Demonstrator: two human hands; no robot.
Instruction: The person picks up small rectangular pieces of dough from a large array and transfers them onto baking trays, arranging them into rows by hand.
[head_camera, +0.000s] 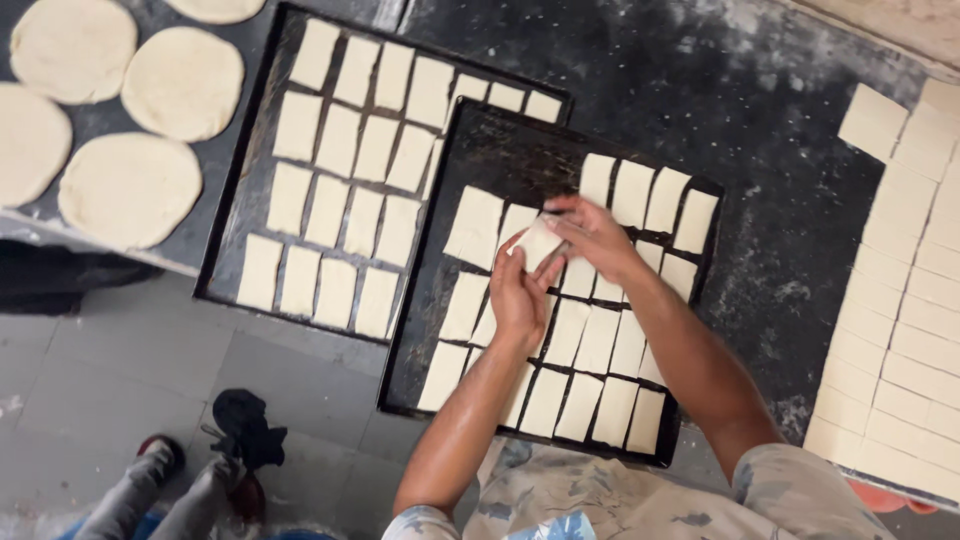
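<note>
Person's flour-smeared shirt (640, 500) sits at bottom edge, both forearms reaching up over the near black baking tray (470, 150), which overlaps a second tray (262, 110) to its left on the dusty dark tabletop (790, 170). Left hand (517, 295) & right hand (592, 232) pinch one pale, flat rectangular dough piece (538, 243) between them, tilted just above the tray's rows of like pieces, fingers closed narrow round its edges. Left palm faces up-right w/ thumb on the piece; right hand curls over from above, wrist bent.
</note>
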